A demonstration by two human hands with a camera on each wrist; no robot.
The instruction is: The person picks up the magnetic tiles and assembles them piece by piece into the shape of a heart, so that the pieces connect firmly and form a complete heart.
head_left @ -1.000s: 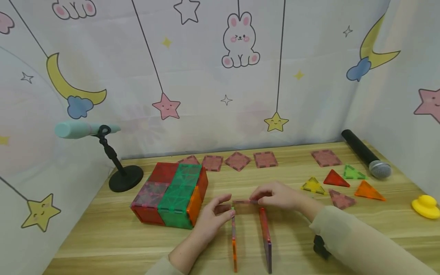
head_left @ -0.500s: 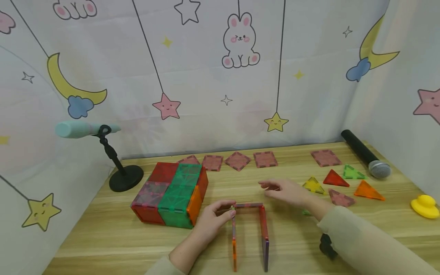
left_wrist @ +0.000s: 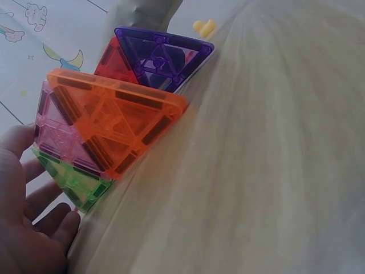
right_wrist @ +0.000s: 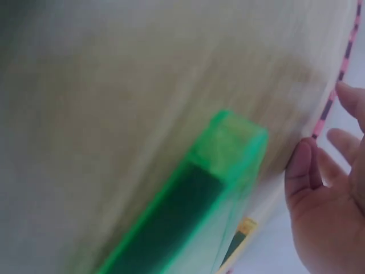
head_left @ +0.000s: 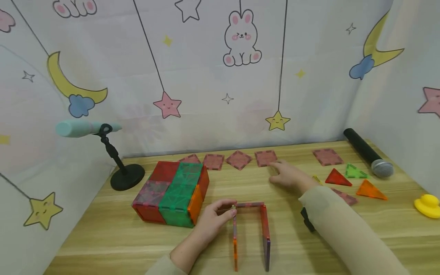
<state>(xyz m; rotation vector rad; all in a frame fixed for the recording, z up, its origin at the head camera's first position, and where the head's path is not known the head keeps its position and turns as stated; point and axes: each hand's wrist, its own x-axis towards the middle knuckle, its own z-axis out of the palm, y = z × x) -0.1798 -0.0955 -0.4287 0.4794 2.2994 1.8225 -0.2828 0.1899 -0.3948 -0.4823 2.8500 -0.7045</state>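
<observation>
My left hand [head_left: 213, 219] holds the far end of an upright row of triangular magnetic tiles, with thumb and fingers around its corner. In the left wrist view this row has green [left_wrist: 74, 180], pink [left_wrist: 57, 125] and orange triangles [left_wrist: 114, 114]. Parallel to it stands a second row with a red tile [head_left: 264, 221] and a purple tile [left_wrist: 162, 57]. A pink tile on edge [head_left: 250, 205] bridges their far ends. My right hand [head_left: 290, 176] reaches forward, fingertips right at the near edge of a flat pink square tile [head_left: 266, 158], thumb apart from the fingers.
Left of the rows stands a box of red, pink and green tiles [head_left: 178, 191]. More pink squares [head_left: 214, 162] line the back. Loose triangles [head_left: 338, 178], a black microphone [head_left: 368, 152] and a yellow duck [head_left: 427, 205] lie right. A stand with a mint-green microphone [head_left: 127, 176] is back left.
My right hand lets go of the pink bridging tile, moves off to the right, then forward to the back row of pink squares. My left hand stays at the corner.
</observation>
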